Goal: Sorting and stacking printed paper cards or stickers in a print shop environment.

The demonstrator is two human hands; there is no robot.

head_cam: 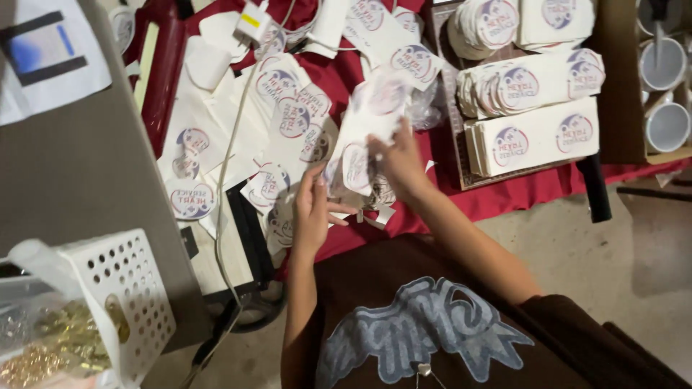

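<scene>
a white printed sheet (364,133) is held up between both hands over the red-covered desk (497,198), just left of the tray of stacks. its long axis is run from lower left to upper right, the top end tilted away from the person; motion blur hides its edges. two round purple-and-red emblems are seen on it, one near each end.

left hand (311,212): fingers are curled at the sheet's lower left corner, thumb stretched toward it; the pinch itself cannot be made out clearly. right hand (398,162): fingers are closed on the sheet's right edge near the middle, gripping it.

a heap of like sheets (288,119) is spread loose on the desk to the left, overlapping at all angles; too many and too jumbled for a count. a dark tray (453,108) to the right carries four neat stacks of printed pieces (537,133), the two nearer ones long and lying left to right. three white mugs (667,94) are seen in a carton at far right. one white perforated basket (122,288) with gold bits is noted at lower left. a white cable (227,166) is laid across the heap.
</scene>
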